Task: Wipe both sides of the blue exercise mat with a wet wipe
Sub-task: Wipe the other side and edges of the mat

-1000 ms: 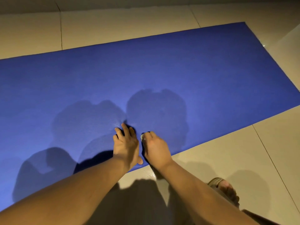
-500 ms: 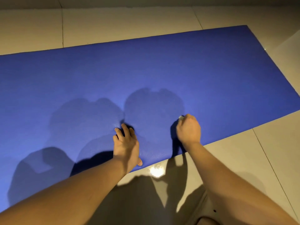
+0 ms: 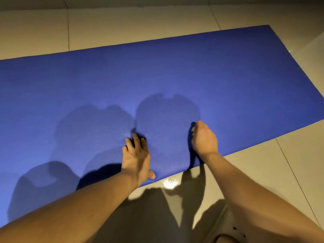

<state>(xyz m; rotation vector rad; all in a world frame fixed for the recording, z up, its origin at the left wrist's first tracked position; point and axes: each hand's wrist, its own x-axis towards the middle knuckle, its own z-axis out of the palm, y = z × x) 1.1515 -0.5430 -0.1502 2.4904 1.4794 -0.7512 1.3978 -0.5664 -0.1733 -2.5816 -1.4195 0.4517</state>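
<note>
Your blue mat (image 3: 175, 67) lay flat on a pale tiled floor (image 3: 122, 27) and ran across the middle of the frame. Its left end was cut off by the frame edge, and its far right corner showed at the upper right.

Your left hand (image 3: 135, 158) rested palm down on the mat at lower centre, fingers spread and straight, holding nothing, with the thumb at the mat's near edge. Your right hand (image 3: 204, 140) sat on the mat to the right of it, fingers curled round a wipe (image 3: 192, 129). Only a small pale scrap of the wipe showed at the knuckles; the rest was hidden inside the fist.

Dark shadows (image 3: 166, 116) covered the mat above both hands. A bright glare spot (image 3: 169, 184) shone on the floor just below the mat's edge. At the bottom right, a pale shape with dark dots (image 3: 234, 228) was cut off and hard to make out.
</note>
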